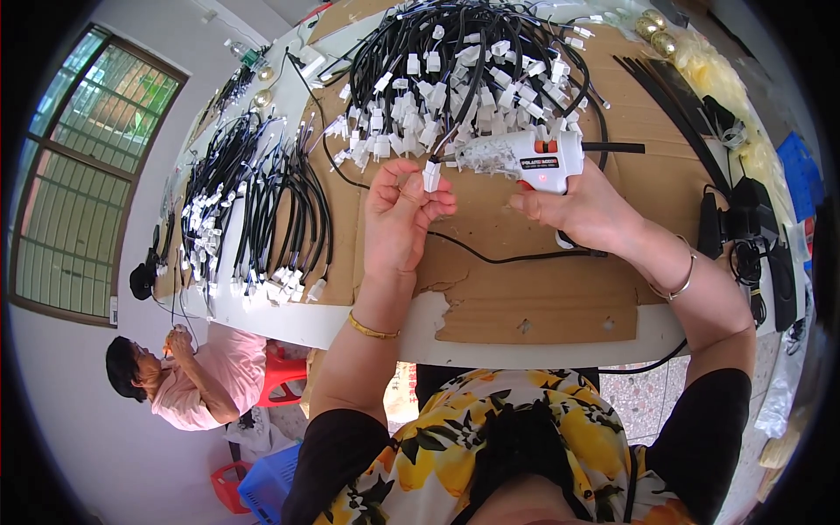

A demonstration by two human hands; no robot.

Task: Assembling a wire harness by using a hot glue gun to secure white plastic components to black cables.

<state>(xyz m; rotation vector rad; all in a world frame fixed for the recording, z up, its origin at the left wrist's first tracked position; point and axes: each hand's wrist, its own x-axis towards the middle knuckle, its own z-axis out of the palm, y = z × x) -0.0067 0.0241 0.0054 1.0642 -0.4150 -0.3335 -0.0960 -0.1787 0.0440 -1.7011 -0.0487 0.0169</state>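
Note:
My left hand (404, 210) pinches a white plug connector (430, 178) whose dark cable runs up toward the pile. Wrapped round the handle of a white hot glue gun (553, 168), my right hand (584, 206) keeps it level with its nozzle pointing left. The nozzle, crusted with clear glue, is close to the cable end of the connector; whether they touch I cannot tell. A black glue stick (617, 148) juts from the gun's back. Just beyond both hands, a large heap of black cables with white connectors (464, 87) lies on the cardboard.
Brown cardboard (542, 302) covers much of the white table (302, 324). More cable bundles (289, 219) lie at the left. Black strips (674, 114), adapters (748, 210) and yellowish plastic wrap (717, 87) are at the right. A co-worker (206, 376) in pink sits lower left.

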